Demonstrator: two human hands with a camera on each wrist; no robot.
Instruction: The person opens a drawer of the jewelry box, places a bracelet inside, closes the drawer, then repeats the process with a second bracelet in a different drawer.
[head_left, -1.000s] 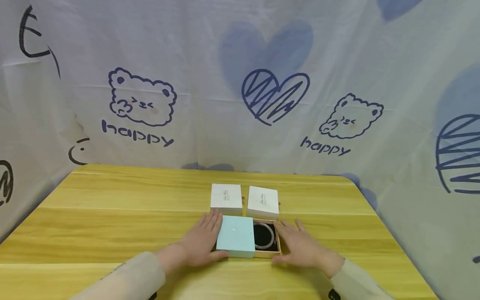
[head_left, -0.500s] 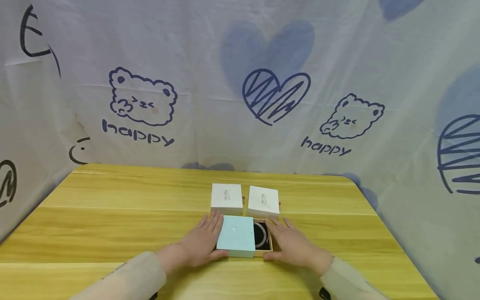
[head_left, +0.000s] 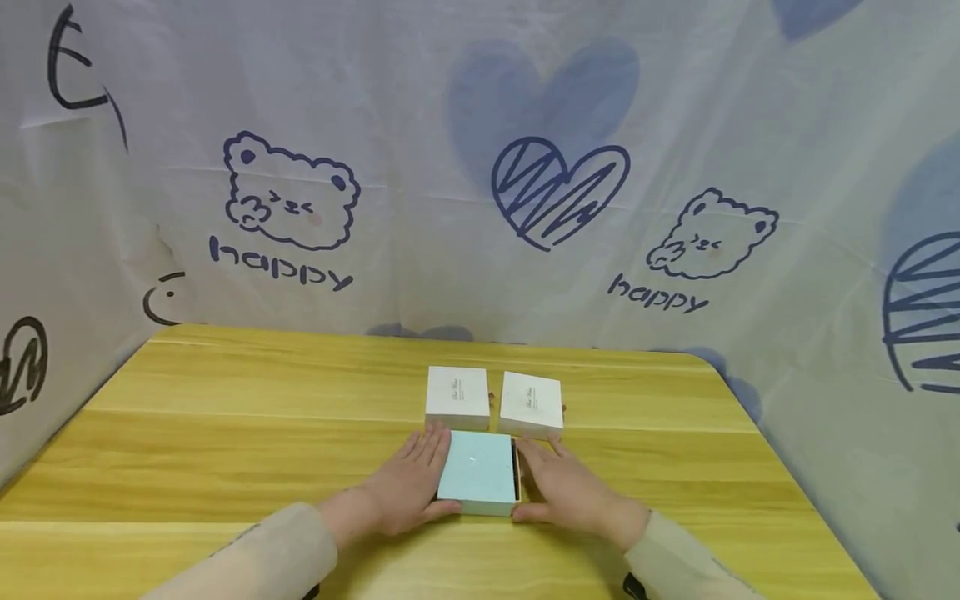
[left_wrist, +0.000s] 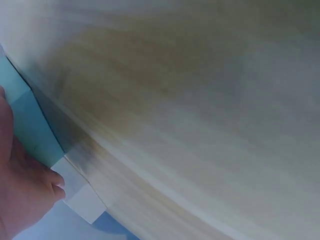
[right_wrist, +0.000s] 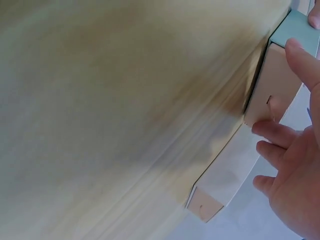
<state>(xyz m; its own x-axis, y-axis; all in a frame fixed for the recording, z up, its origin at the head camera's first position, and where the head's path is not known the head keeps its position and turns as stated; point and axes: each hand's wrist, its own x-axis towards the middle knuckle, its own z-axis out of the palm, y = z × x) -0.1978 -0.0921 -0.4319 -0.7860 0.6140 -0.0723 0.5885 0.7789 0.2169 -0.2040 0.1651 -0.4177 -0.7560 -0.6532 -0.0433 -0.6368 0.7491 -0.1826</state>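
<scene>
A light-blue drawer box (head_left: 477, 467) lies on the table between both hands, its drawer (head_left: 517, 471) nearly all the way in. Only a narrow dark strip and the pale drawer end show at the right. Against the box's left side rests my left hand (head_left: 401, 490), fingers straight toward the back and thumb at the front corner. My right hand (head_left: 573, 493) touches the drawer's end from the right, its fingers extended. In the right wrist view that drawer end (right_wrist: 272, 85) shows a small slit with a short cord. What lies inside the drawer is hidden.
Two white boxes with small print stand just behind the blue one, a left box (head_left: 457, 396) and a right box (head_left: 531, 403), each with a small tab on its right side. The yellow wood-grain table (head_left: 225, 417) ends at a printed cloth (head_left: 420, 250).
My right hand has moved left, pushing the drawer into the blue sleeve. The ring-shaped bangle seen in it earlier is now covered. My left hand has stayed against the box's left side.
</scene>
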